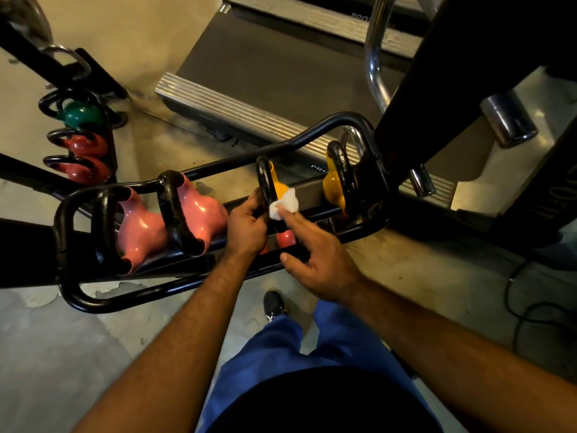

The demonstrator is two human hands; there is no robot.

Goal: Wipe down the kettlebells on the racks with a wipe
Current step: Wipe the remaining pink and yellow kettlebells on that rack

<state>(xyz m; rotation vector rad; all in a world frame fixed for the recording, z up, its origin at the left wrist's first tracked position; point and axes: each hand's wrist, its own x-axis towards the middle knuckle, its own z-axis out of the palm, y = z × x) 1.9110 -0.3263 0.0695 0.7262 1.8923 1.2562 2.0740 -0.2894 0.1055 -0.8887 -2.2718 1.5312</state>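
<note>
A black tubular rack [218, 165] holds two pink kettlebells [142, 228] [201, 210] on the left and two yellow ones on the right. My left hand [246, 226] grips the black handle of the nearer yellow kettlebell [278, 187]. With its forefinger, my right hand [315, 260] presses a white wipe [285, 204] against that kettlebell's side, its other fingers spread. The second yellow kettlebell [334, 184] sits farther right. A red kettlebell [285, 239] shows on a lower tier under my hands.
A second rack at far left carries a green kettlebell [82, 114] and two red ones [86, 146] [84, 173]. A treadmill deck [265, 76] lies behind the rack. Black machine frames stand at right, and a cable [524, 310] runs on the floor. My shoe [274, 304] is below.
</note>
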